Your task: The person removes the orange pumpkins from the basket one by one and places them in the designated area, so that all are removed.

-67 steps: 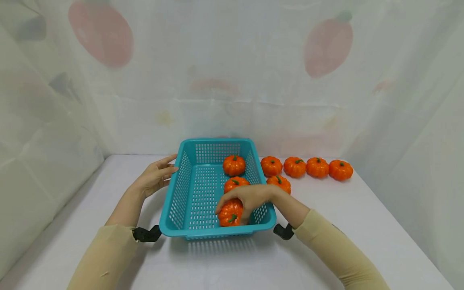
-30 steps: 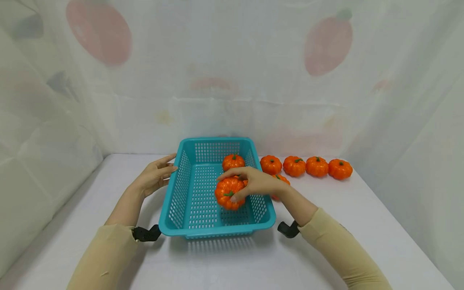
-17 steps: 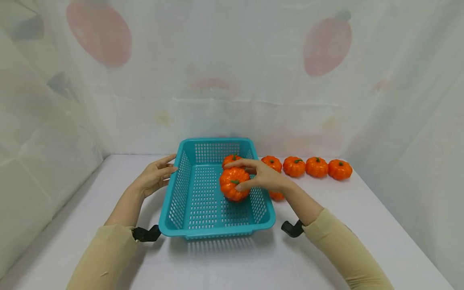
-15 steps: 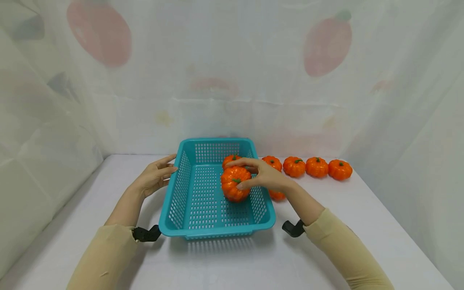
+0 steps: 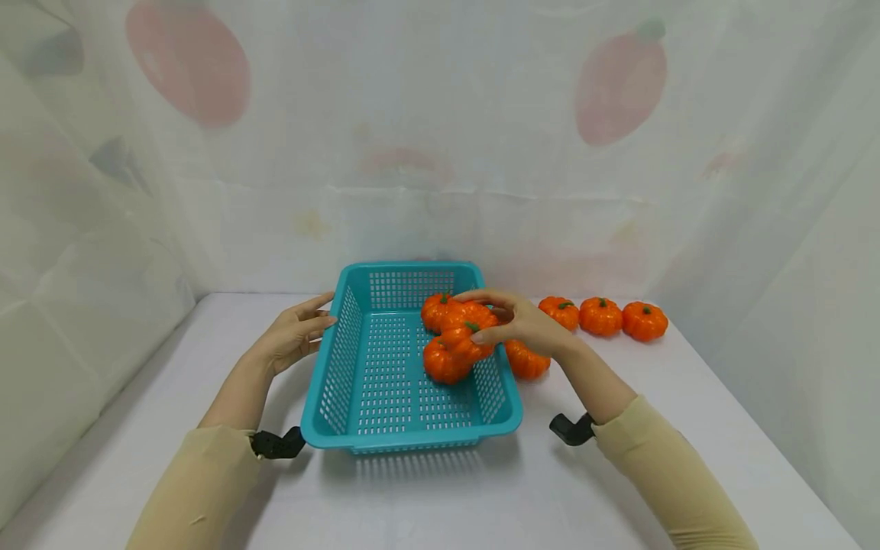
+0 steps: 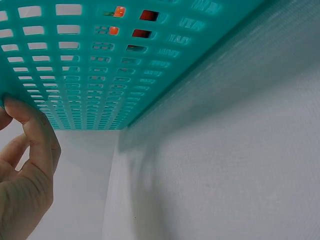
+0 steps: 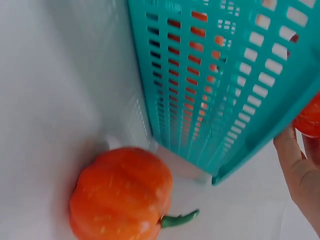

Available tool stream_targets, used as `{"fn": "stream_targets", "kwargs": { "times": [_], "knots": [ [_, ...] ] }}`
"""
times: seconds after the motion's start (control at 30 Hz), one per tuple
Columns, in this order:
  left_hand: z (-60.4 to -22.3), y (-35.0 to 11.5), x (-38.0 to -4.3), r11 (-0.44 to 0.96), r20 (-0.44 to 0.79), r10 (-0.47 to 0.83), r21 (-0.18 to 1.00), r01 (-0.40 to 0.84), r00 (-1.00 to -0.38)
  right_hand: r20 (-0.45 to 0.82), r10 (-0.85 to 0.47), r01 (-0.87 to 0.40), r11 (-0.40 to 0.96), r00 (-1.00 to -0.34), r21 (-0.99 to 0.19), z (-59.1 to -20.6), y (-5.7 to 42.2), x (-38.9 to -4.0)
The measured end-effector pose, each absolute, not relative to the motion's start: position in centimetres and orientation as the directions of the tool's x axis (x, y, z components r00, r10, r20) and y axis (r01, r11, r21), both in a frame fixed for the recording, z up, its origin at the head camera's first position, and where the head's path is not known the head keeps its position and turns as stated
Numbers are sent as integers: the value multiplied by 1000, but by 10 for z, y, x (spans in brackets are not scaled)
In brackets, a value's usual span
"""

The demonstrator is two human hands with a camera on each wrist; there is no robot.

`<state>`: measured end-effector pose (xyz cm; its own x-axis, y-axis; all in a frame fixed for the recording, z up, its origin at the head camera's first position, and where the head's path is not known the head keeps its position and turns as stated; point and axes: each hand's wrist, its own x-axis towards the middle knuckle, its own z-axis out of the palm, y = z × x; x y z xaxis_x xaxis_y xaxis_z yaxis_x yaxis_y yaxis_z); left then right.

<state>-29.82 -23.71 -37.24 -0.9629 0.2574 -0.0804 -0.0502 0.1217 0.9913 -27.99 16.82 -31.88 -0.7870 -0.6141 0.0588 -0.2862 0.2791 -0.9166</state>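
Observation:
My right hand grips an orange toy pumpkin with a green stem, held up over the right side of a turquoise plastic basket. Thumb and fingers span the pumpkin, which partly covers two more pumpkins inside the basket: one at the back, one in front of it. In the right wrist view the held pumpkin shows only in part, at the right edge above the rim. At the basket's left rim, my left hand holds on with bent fingers, clearly seen in the left wrist view.
Right of the basket, close to its wall, lies a pumpkin on the white table. Three more stand in a row behind it, ending with the rightmost pumpkin. A printed white curtain encloses the back and sides.
My right hand has lifted a pumpkin from the basket's near right corner, then moved it back and rightward to the right rim. The hand now hides a pumpkin behind it. My left hand stays put.

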Motion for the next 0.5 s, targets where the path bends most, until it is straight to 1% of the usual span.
{"fn": "stream_targets", "kwargs": {
  "times": [0.23, 0.5],
  "knots": [
    [-373, -238, -299, 120, -77, 262, 992, -47, -962, 34, -574, -255, 309, -818, -916, -314, 185, -282],
    [-373, -237, -299, 123, -74, 263, 992, -43, -962, 38, -533, -219, 280, -845, -935, -313, 207, -287]
  ]
}}
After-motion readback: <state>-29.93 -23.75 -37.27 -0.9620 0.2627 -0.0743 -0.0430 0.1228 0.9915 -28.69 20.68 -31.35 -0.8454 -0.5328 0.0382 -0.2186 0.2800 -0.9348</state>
